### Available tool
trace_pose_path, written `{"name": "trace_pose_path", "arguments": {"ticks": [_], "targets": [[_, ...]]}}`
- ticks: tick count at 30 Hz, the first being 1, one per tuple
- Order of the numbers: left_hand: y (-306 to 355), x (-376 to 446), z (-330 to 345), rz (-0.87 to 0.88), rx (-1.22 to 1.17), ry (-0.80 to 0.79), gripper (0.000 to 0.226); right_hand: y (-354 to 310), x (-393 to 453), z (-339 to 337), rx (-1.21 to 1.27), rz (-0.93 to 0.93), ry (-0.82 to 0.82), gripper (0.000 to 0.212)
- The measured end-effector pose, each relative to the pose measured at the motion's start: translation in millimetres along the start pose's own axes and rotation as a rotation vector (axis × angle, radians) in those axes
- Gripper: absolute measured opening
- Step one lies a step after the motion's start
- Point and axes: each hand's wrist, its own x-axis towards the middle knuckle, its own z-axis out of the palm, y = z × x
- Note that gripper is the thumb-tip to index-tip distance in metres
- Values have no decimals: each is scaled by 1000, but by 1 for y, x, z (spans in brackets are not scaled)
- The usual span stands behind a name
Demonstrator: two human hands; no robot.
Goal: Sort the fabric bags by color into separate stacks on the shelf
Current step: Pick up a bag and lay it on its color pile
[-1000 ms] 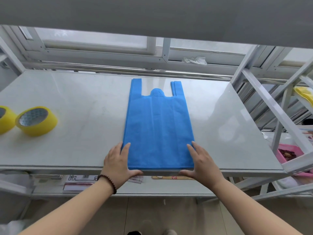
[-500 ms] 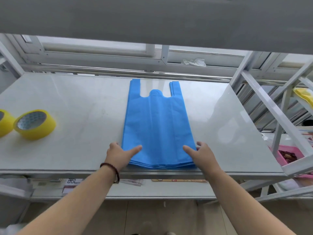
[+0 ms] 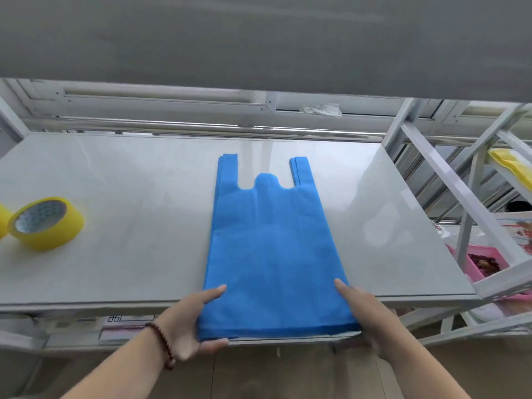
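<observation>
Compared with a moment ago, the stack of blue bags now overhangs the front edge of the shelf, and the left hand and right hand seemingly pinch its near corners.

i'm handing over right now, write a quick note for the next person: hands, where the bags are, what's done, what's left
Left hand: grip on the near left corner of the blue bag stack, fingers on top, thumb under.
Right hand: grip on the near right corner.
The stack lies flat on the shelf, handles pointing away, near edge overhanging the front.
Done: blue bags gathered in one stack.
Left: square the stack on the shelf; a yellow bag lies on the rack to the right, unsorted.
</observation>
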Motion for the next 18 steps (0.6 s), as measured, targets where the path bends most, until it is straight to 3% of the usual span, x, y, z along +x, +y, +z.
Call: {"name": "trace_pose_path", "arguments": {"ticks": [2, 4, 8, 10, 12, 14, 16, 18], "targets": [[-9, 5, 3, 20, -26, 52, 41, 5, -4, 3, 132, 85, -49, 32], [-15, 11, 8, 50, -16, 132, 38, 8, -1, 6, 119, 45, -41, 29], [-17, 10, 4, 70, 15, 46, 20, 12, -3, -2, 21, -78, -32, 25], [-10, 3, 0, 42, 46, 24, 22, 9, -6, -5, -27, -86, -40, 22], [3, -2, 2, 6, 235, 51, 36, -2, -2, -8, -152, -85, -1, 22], [25, 0, 3, 43, 619, 167, 42, -22, 14, -12, -247, -136, 64, 24], [60, 13, 5, 225, 903, 369, 44, -52, 44, -17, -375, -263, 212, 23], [99, 35, 10, 404, 982, 570, 49, -87, 79, -14, -454, -348, 332, 27]]}}
